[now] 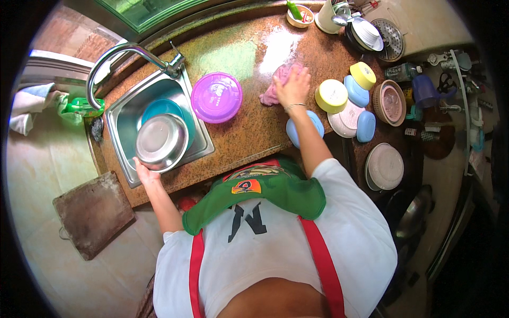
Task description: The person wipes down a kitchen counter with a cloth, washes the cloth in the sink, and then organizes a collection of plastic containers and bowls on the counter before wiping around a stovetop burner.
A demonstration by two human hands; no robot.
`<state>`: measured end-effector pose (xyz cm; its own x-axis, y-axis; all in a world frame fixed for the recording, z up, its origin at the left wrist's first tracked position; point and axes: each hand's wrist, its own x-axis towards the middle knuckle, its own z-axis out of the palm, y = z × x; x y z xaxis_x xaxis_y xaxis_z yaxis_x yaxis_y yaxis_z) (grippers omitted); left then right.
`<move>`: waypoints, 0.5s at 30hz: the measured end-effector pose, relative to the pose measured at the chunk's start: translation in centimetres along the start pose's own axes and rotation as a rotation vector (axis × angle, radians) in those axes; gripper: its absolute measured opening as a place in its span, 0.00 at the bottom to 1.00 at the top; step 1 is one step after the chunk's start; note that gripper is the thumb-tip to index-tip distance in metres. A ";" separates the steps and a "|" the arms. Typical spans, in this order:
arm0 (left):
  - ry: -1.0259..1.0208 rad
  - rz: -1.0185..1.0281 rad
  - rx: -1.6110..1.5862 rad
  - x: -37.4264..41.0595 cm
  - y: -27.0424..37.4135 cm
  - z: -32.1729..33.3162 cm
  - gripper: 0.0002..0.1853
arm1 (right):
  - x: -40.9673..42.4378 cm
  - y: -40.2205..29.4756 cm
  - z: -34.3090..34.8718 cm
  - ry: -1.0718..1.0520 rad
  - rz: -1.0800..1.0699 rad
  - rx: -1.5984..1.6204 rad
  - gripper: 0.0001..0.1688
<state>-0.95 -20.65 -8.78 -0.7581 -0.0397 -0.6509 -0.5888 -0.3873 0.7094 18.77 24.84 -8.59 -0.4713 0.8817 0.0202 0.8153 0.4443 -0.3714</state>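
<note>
My left hand (146, 171) grips the rim of a stainless steel bowl (159, 141), turned bottom up over the sink. Beneath it, a teal plastic basin (165, 109) lies in the steel sink (131, 169). On the granite counter (242, 137), my right hand (295, 86) presses down on a pink cloth (272, 89), its fingers spread. Between the sink and the cloth stands a purple plastic bowl (216, 97). By my right forearm is a blue bowl (296, 129), partly hidden by the arm.
Upturned yellow bowls (331, 95), blue bowls and pale plates stand at the right. A curved faucet (131, 47) arches over the sink. A utensil holder (327, 20) and a small bowl with a green pepper (294, 10) stand at the back. A wooden board (95, 212) is at the lower left.
</note>
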 end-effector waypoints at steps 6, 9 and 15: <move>0.065 0.020 -0.062 -1.2 0.8 0.1 0.30 | 5.4 -0.2 8.9 0.255 0.135 -0.081 0.39; 0.063 0.030 -0.077 -3.1 1.2 0.7 0.30 | 10.9 -0.1 9.8 0.374 0.169 -0.121 0.38; 0.031 -0.006 -0.154 -5.0 0.9 -0.8 0.31 | 18.4 -4.4 11.0 0.206 0.182 -0.179 0.37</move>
<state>2.58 -21.54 -5.13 -0.7443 -0.0645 -0.6647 -0.5415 -0.5242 0.6572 2.83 37.33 -16.82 -0.2491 0.9547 0.1627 0.9347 0.2810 -0.2177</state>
